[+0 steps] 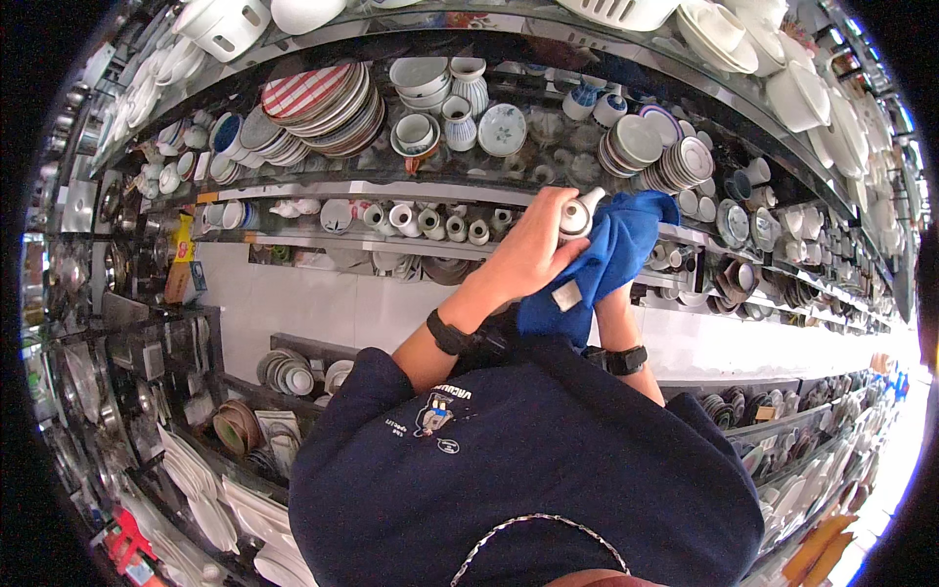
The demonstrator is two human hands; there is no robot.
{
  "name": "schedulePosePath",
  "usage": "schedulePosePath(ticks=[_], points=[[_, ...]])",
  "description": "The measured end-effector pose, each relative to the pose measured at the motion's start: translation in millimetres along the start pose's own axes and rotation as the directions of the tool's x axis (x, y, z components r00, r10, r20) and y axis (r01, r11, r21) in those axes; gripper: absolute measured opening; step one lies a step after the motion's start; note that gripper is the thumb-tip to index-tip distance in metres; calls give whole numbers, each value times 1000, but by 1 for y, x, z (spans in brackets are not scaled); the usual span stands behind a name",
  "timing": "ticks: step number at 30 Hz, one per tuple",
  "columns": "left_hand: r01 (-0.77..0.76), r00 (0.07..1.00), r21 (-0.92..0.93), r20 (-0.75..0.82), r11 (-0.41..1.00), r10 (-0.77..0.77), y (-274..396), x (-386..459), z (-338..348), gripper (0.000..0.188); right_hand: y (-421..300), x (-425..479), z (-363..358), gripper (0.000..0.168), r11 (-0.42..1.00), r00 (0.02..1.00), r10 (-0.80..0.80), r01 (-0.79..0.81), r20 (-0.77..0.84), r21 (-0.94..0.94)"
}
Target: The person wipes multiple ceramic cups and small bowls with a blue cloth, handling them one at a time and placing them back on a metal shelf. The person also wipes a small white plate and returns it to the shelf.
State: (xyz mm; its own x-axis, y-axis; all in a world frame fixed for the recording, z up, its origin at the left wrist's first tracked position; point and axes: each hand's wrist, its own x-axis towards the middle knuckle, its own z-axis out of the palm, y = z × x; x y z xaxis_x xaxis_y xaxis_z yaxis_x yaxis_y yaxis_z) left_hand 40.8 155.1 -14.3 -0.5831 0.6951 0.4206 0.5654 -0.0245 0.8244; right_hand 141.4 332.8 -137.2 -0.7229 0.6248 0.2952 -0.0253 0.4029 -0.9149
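My left hand (530, 248) holds a small white lidded ceramic pot with a spout (576, 217), its fingers and thumb around the side. A blue cloth (620, 235) touches the pot's right side and hangs down in front of my chest, with a white tag on it. My right hand (615, 282) is mostly hidden under the cloth; only the wrist and part of the hand's edge show, so its grip cannot be made out. Just ahead, a row of small ceramic jugs (431, 222) stands on the lower shelf.
Glass shelves hold stacked plates (330, 110), striped vases (460, 123), a flowered dish (502, 130) and stacked bowls (637, 143) close beyond my hands. White dishes (799, 95) stand on the upper shelf. Behind me are more shelves with plates (286, 372) and a brown bowl (236, 427).
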Motion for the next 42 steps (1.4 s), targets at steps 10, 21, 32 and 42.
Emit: schedulePosePath(ticks=[10, 21, 32, 42], points=[[231, 966, 61, -134, 971, -221, -60, 3, 2, 60, 20, 6, -10, 21, 983, 983, 86, -110, 163, 147], [127, 959, 249, -280, 960, -54, -105, 56, 3, 59, 19, 2, -9, 33, 967, 957, 208, -233, 204, 105], [279, 935, 153, -269, 948, -232, -113, 2, 23, 63, 39, 1, -32, 40, 965, 965, 24, 46, 260, -257], [280, 929, 239, -310, 930, -201, -136, -11, -2, 67, 40, -10, -13, 45, 942, 881, 230, -309, 414, 132]])
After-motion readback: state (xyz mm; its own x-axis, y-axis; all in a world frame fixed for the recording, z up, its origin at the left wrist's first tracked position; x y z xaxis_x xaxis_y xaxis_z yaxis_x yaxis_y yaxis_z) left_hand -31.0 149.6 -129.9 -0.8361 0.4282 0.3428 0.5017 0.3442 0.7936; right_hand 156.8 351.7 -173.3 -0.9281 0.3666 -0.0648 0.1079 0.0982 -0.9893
